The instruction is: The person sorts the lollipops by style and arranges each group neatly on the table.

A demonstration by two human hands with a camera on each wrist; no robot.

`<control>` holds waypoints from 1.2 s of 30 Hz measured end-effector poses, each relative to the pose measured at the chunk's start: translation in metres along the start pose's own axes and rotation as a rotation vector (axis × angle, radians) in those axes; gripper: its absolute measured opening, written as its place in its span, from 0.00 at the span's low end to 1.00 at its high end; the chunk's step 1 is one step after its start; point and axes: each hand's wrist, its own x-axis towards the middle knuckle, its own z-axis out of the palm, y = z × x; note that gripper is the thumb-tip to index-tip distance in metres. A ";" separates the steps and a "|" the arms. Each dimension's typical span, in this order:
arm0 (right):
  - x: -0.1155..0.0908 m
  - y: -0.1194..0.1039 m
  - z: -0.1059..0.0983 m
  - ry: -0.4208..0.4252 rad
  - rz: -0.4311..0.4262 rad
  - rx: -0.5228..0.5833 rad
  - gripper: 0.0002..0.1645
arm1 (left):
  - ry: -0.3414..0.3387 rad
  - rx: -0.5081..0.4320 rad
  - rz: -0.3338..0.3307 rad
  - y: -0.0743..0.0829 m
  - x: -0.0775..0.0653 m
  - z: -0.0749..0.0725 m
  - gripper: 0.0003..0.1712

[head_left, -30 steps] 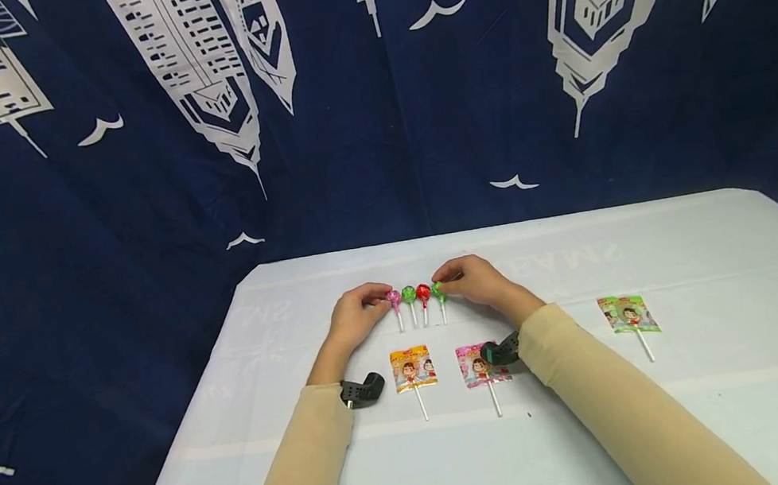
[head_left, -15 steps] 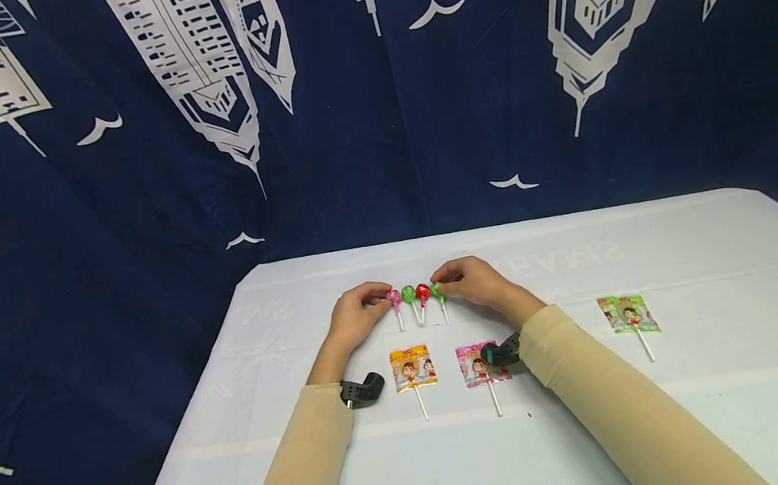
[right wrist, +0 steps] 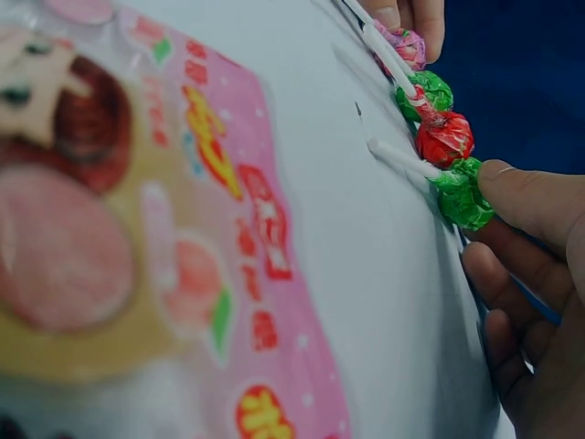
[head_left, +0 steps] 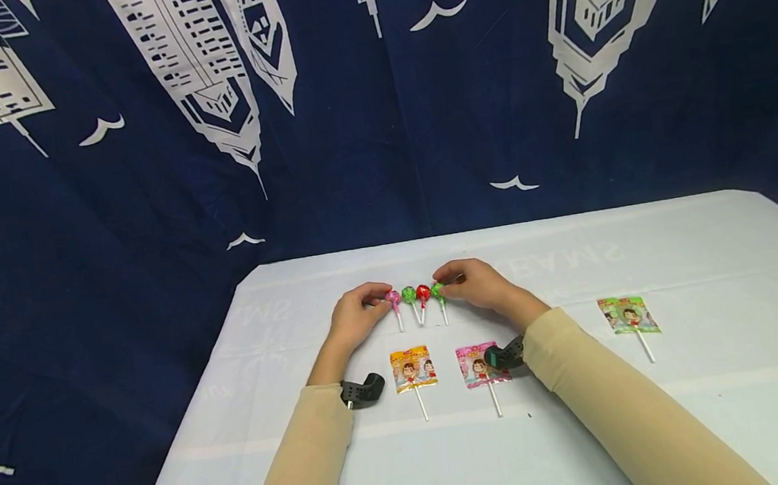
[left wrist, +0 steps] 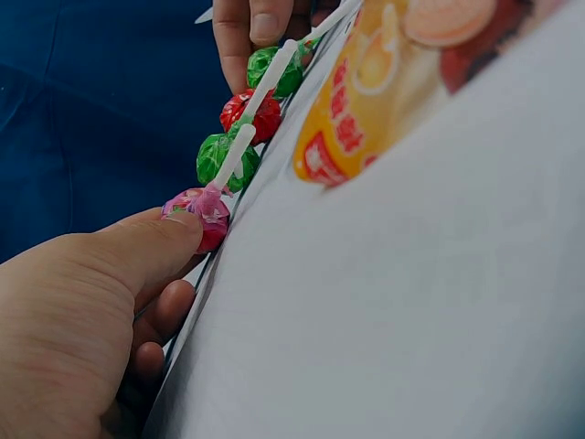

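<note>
While, seen from here, my left hand [head_left: 354,317] pinches the pink-wrapped ball lollipop [right wrist: 408,48] left of the shiny red-wrapped ball lollipop [right wrist: 445,139] and my right hand [head_left: 478,281] the green-wrapped ball lollipop [right wrist: 464,197] to its right, I judge we're aligning — next calls for gentle release.

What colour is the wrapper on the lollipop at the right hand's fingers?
Green; the wrapper shows best in the right wrist view.

The left grip [head_left: 356,315] pinches a pink lollipop [head_left: 394,297], the right grip [head_left: 477,282] a green lollipop [head_left: 437,291], a red lollipop [head_left: 423,292] between them.
</note>
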 end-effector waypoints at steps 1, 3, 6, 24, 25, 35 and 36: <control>0.000 0.000 0.000 0.000 -0.002 -0.001 0.21 | -0.001 0.000 -0.003 0.000 0.000 0.000 0.15; -0.001 0.001 0.000 0.000 -0.005 0.000 0.22 | -0.002 0.001 -0.003 0.000 -0.001 0.000 0.16; -0.003 0.002 -0.001 -0.004 -0.015 0.001 0.23 | 0.002 0.004 -0.001 0.000 -0.001 0.000 0.16; -0.022 0.000 -0.006 0.038 -0.020 -0.037 0.26 | 0.079 -0.050 -0.047 0.002 -0.005 -0.002 0.17; -0.025 -0.001 -0.007 0.033 -0.018 -0.045 0.26 | 0.085 -0.048 -0.048 0.001 -0.006 -0.002 0.17; -0.063 0.003 -0.019 -0.018 -0.099 -0.159 0.26 | 0.051 -0.088 -0.056 0.010 -0.010 -0.006 0.19; -0.067 0.004 -0.020 -0.022 -0.112 -0.174 0.26 | 0.044 -0.088 -0.058 0.011 -0.011 -0.006 0.19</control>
